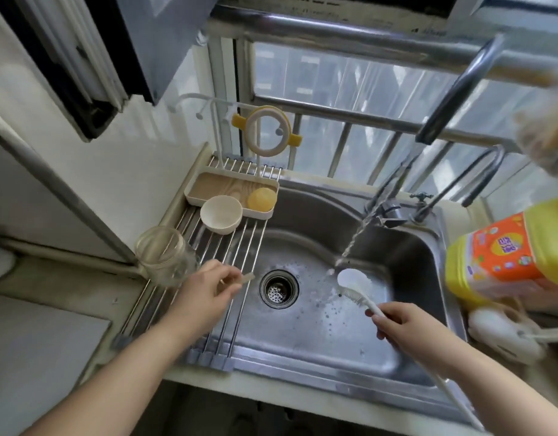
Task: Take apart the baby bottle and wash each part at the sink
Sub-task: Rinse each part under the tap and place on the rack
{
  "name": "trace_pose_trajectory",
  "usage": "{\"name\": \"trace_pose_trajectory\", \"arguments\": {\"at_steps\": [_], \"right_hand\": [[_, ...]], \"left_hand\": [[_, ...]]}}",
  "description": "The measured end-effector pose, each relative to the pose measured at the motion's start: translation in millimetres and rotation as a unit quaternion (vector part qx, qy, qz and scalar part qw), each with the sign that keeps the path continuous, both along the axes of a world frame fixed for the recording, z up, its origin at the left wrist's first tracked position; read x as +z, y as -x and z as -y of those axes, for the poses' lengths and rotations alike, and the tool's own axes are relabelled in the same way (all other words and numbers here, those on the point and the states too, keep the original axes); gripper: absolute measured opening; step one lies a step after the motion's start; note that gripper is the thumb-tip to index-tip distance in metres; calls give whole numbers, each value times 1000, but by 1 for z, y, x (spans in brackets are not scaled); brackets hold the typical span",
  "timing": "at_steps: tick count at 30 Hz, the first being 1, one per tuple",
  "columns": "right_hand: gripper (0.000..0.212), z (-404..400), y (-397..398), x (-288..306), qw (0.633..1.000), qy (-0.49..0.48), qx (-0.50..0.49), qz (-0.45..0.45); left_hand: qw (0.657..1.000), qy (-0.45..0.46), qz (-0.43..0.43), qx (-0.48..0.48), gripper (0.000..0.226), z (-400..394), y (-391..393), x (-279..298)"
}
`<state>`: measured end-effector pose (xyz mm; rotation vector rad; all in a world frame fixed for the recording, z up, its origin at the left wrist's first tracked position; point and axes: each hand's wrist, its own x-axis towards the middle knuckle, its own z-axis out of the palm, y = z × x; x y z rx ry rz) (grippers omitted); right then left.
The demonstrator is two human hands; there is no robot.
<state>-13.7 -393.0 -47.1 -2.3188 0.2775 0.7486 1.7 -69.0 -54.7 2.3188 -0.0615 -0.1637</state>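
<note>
The clear bottle body (164, 258) lies on its side on the metal roll-up rack (233, 247) at the sink's left. A cream cap (221, 214) sits mouth-up on the rack behind it. The yellow-handled collar ring (266, 130) hangs on a white drying stand. My left hand (205, 294) pinches a small thin beige part (248, 277) over the rack's edge. My right hand (406, 325) grips the white handle of a bottle brush (354, 283), whose sponge head is under the running water in the steel sink (318, 335).
The tap (453, 99) runs a stream into the basin beside the drain (279, 289). A beige tray (221, 187) holds a round yellow piece (262, 199). A yellow detergent jug (510, 253) and a white brush (504, 335) stand on the right counter.
</note>
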Motion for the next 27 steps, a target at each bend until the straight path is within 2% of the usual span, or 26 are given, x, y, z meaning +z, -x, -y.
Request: {"name": "trace_pose_trajectory", "arguments": {"at_steps": [3,6,10,13,18,22,27], "right_hand": [[16,5,8,6,999,2,-35,17],[17,9,15,7,999,47,0,-9],[18,-20,22,12,996,20,65,-65],[14,-73,13,10,994,-52,87,-31],[17,-173,-24,-8,990,-136,23,37],[22,-226,-46,-26,991,-110,13,73],[26,-251,-68,-44,991,-95,-13,97]], "left_hand": [[999,17,-17,-36,13,29,-10,5],[998,17,-24,-48,13,48,-12,1],[999,37,-3,23,11,44,-8,-1],[997,38,8,66,12,22,-3,3],[989,75,12,123,21,-25,18,12],[985,53,17,163,28,-53,30,12],[984,61,8,168,25,-63,37,7]]}}
